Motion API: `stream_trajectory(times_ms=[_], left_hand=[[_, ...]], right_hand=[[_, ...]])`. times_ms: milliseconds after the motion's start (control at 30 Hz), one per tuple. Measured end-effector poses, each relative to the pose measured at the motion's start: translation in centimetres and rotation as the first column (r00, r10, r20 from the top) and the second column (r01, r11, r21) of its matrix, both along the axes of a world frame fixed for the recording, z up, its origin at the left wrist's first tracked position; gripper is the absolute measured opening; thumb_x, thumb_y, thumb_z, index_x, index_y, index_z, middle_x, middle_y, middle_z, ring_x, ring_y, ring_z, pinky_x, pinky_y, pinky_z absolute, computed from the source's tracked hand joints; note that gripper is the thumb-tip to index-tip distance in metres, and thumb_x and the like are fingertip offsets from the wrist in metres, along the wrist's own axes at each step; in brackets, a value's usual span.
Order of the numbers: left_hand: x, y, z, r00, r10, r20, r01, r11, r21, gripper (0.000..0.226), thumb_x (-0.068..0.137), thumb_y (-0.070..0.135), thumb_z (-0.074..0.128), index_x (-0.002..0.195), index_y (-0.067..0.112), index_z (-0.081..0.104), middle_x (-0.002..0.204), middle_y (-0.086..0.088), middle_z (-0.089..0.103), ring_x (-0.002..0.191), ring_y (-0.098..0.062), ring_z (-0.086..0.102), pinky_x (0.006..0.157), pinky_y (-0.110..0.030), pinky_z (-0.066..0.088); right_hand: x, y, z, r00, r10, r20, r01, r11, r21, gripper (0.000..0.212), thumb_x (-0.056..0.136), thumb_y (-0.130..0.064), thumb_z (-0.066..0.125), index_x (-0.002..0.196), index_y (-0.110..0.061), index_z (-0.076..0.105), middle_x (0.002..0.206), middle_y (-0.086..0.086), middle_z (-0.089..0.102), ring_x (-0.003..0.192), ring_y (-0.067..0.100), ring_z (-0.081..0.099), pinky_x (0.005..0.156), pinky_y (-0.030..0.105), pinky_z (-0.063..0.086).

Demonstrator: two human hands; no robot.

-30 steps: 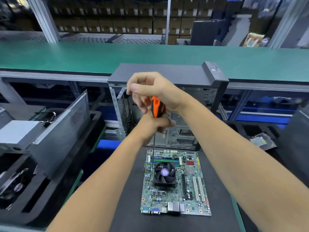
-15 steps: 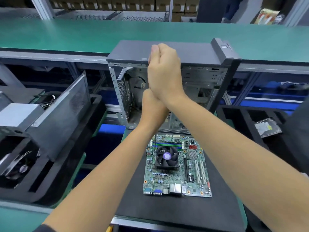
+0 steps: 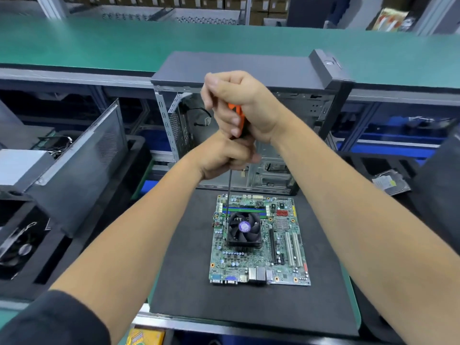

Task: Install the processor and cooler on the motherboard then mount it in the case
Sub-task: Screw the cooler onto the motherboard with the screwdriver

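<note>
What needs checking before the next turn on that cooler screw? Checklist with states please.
1. Screwdriver gripped: ok, right hand wraps the orange handle, left hand holds it lower, above the bare shaft.
2. Tip seated in the screw: cannot tell, the tip ends at the front left corner of the cooler but the screw head is too small to see.
3. Shaft upright: ok, near vertical.
4. Motherboard supported: ok, flat on the black mat.
5. Other cooler screws: cannot tell.
6. Case ready: ok, stands open behind the board.
</note>
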State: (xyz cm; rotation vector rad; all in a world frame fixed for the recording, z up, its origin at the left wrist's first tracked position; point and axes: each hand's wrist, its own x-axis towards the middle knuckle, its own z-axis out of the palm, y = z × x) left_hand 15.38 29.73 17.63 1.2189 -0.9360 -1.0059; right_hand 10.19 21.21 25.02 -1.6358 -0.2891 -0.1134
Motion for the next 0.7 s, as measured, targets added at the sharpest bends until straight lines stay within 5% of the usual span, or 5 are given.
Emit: stream_trajectory(times_ms=[167,267,367,533,700], left_hand=[[1.0,0.0,-0.6,0.996,-0.079,0.033,0.08,0.997,-0.017,0.033,0.062,-0.003,0.061,0.056,0.017,0.035,0.049,0.009,0.035,0.044,-0.008,0.023,0.051,-0.025,0.021],[1.2,0.1,-1.6,0.996,-0.031,0.083,0.027,0.999,0.041,0.028,0.069,-0.006,0.065,0.085,0.007,0.045,0.067,-0.003,0.047,0.059,-0.015,0.044,0.063,-0.033,0.043],[0.8,0.2,-2.5,0.995,-0.031,0.098,0.029,0.999,0.018,0.018,0.079,0.004,0.063,0.086,0.01,0.048,0.072,-0.004,0.053,0.068,-0.019,0.053,0.079,-0.035,0.05],[0.0,-0.5,-1.7,0.99,-0.14,-0.012,0.14,0.99,-0.019,0.016,0.072,0.02,0.069,0.06,0.024,0.06,0.051,0.011,0.034,0.047,-0.01,0.026,0.052,-0.024,0.031],[-0.2,-1.0,-1.6,0.988,-0.153,-0.008,0.153,0.988,-0.006,0.026,0.069,0.024,0.07,0.051,0.024,0.051,0.049,0.002,0.015,0.046,-0.013,0.008,0.048,-0.027,0.009]], right_hand=[[0.1,0.7,-0.9,0.934,-0.347,0.092,0.339,0.937,0.086,0.041,0.105,-0.014,0.036,0.066,-0.007,0.046,0.039,0.0,0.034,0.03,0.014,0.027,0.039,0.02,0.026],[-0.4,0.2,-1.2,0.816,-0.555,0.161,0.556,0.83,0.044,0.037,0.104,-0.012,0.036,0.07,-0.005,0.046,0.045,0.005,0.033,0.034,0.015,0.03,0.038,0.024,0.028],[-1.0,-0.3,-1.5,0.72,-0.666,0.195,0.674,0.738,0.027,0.038,0.104,-0.013,0.035,0.071,-0.003,0.049,0.045,0.007,0.036,0.035,0.017,0.035,0.04,0.026,0.031],[-1.2,0.9,-1.4,0.738,-0.636,0.227,0.664,0.744,-0.076,0.041,0.103,-0.014,0.038,0.067,0.001,0.049,0.044,0.011,0.04,0.034,0.021,0.042,0.041,0.024,0.033],[-1.3,0.8,-0.8,0.817,-0.558,0.147,0.577,0.798,-0.175,0.045,0.101,-0.022,0.044,0.068,0.008,0.049,0.048,0.014,0.047,0.038,0.023,0.052,0.049,0.034,0.043]])
